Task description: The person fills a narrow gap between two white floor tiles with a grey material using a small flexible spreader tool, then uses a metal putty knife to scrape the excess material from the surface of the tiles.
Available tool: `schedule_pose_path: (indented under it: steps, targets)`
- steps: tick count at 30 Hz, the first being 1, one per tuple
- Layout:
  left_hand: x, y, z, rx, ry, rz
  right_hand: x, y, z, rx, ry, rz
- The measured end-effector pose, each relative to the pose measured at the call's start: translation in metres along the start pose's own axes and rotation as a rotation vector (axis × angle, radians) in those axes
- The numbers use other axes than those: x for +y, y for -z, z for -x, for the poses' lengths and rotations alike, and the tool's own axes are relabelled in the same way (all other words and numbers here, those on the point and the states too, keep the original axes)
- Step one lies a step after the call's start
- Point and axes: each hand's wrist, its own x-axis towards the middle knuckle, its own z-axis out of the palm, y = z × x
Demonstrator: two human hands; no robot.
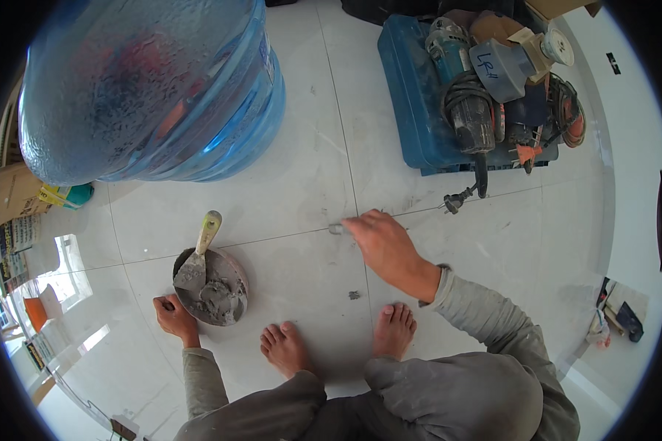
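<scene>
Right hand (384, 246) pinches a small metal piece (336, 228) at the tile joint; left hand (173, 314), curled shut, rests beside the mortar bowl (221, 290), whose 1 trowel (198, 257) might tip out if nudged

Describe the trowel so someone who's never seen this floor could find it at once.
Start at the big blue water jug lying on the white tiled floor. Just below it, beside the person's left hand, sits a round bowl of grey mortar. The trowel rests in that bowl, its pale wooden handle pointing up toward the jug; its mortar-smeared flat blade sets it apart from the power tools heaped on the blue case.
</scene>
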Motion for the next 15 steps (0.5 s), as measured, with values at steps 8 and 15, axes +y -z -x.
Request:
schedule_pose_path:
  steps: [8,15]
  targets:
    - [-0.002,0.002,0.0,-0.028,0.038,-0.001,0.107,0.003,-0.167,0.491,-0.214,0.214]
    - [-0.003,0.002,0.002,-0.069,0.045,0.036,0.115,-0.027,-0.176,0.433,-0.164,0.533]
